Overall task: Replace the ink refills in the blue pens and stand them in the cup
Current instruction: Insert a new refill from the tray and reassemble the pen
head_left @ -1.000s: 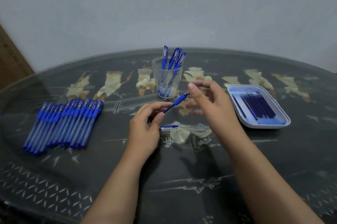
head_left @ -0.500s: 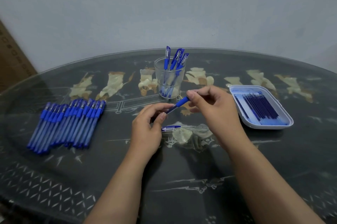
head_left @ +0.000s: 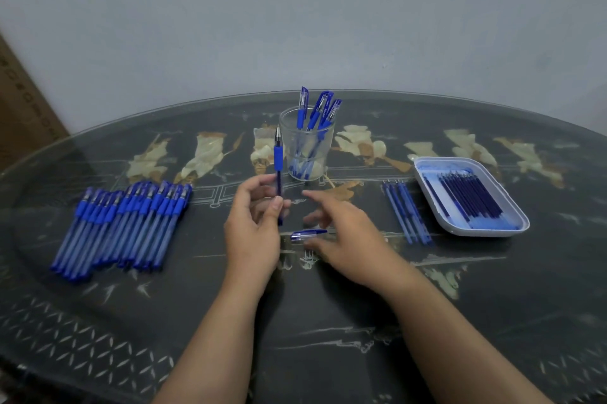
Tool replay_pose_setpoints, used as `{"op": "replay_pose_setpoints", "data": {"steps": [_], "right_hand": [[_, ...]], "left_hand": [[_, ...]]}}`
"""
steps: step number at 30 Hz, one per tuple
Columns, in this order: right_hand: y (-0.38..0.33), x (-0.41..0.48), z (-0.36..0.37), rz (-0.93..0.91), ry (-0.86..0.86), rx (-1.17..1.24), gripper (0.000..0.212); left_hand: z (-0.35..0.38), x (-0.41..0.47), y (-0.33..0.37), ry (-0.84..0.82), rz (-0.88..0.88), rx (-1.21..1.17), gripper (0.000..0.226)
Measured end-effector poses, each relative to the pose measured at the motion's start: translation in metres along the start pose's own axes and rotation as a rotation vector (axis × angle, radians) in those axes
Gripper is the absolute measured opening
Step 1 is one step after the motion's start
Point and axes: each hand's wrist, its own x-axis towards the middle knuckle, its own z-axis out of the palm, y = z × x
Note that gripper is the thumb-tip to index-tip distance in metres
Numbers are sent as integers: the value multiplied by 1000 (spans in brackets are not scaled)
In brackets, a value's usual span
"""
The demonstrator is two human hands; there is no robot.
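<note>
Pen [head_left: 278, 160] upright in left hand [head_left: 253, 232]

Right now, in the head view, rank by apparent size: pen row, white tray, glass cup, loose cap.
1. pen row
2. white tray
3. glass cup, though it stands farther away
4. loose cap

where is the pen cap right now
Head view, centre: the cap lies flat on the table, between the left hand holding a pen and the right hand, nearer the camera than the cup.
</note>
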Motion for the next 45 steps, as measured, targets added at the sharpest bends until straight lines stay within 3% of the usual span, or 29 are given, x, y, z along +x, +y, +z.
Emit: {"op": "replay_pose_setpoints", "data": {"steps": [4, 6, 10, 12, 14, 19, 24, 29, 45], "right_hand": [[1, 4, 4, -69, 114, -37, 50], [0, 5, -5, 34, 187, 72, 45], [-12, 5, -38, 272, 288, 777, 32], [-20, 3, -54, 256, 355, 1074, 34], [-27, 2, -63, 188, 430, 1162, 35], [-40, -2, -66, 92, 587, 1009, 22], [-43, -2, -62, 81, 583, 870, 22], [-43, -1, -63, 92, 625, 907, 21], [-34, 7, -43, 118, 498, 737, 24]], "left_hand": [[1, -1, 2, -22, -30, -31, 38], [1, -2, 2, -67, -37, -33, 38], [2, -4, 3, -207, -39, 25, 37], [2, -5, 2, -255, -36, 34, 37], [3, -5, 0, -278, -31, 41, 40], [5, -4, -5, -299, -5, 75, 50], [4, -5, -4, -306, 13, 107, 51], [4, -4, -5, -308, 24, 127, 49], [3, -4, -3, -265, 22, 144, 54]]}}
